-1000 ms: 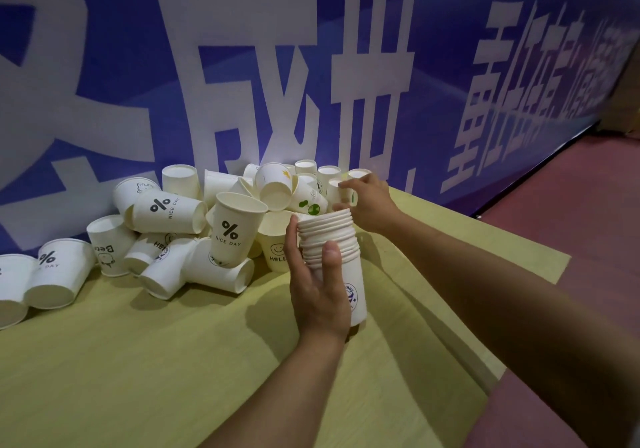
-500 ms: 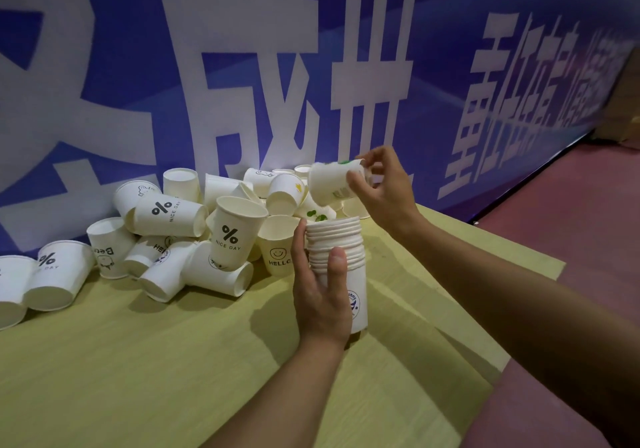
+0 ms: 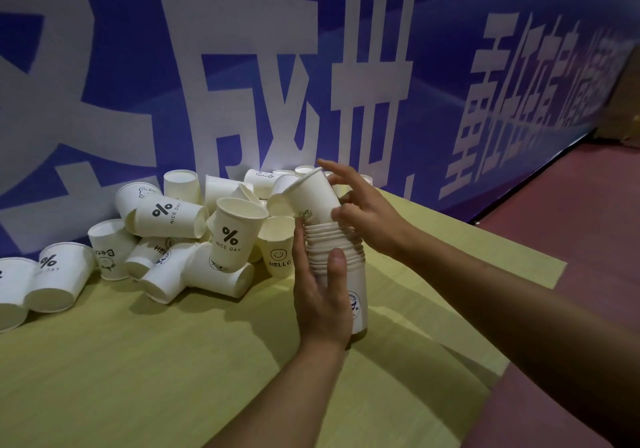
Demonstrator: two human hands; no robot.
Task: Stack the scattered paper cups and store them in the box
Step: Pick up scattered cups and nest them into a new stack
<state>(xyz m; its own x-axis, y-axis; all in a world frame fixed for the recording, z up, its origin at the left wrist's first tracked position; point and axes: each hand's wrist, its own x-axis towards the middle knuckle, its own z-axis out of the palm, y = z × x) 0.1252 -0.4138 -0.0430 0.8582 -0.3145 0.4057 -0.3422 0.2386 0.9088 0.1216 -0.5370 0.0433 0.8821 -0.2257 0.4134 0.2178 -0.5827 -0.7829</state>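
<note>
The left hand (image 3: 320,295) is at centre frame, wrapped around the stack of cups (image 3: 341,267). Its thumb lies across the near side of the stack and its fingers curl around the left side; the grip is closed on the stack. The stack stands upright with its base on the yellow-green table (image 3: 138,361), right of centre.

The right hand (image 3: 360,205) is just above the stack, upper centre of the frame. Its lower fingers and thumb pinch the single cup (image 3: 313,195); the index finger is extended over the cup's rim. The single cup is tilted, its mouth toward the upper left and its base entering the top of the stack. Green print near its base is too small to read.

Legible markings:
- Upright cup (image 3: 235,233), left of the stack: "%" and "NICE DAY".
- Cup lying on its side (image 3: 169,215), centre left: "%" and "NICE DAY".
- Cup beside the stack (image 3: 277,247): a smiley face and "HELLO".
- Lowest cup of the stack: a round blue emblem, text partly hidden.

The loose cups lie in a pile at centre left, against the blue banner (image 3: 104,67) with large white characters. The box is not in view.
</note>
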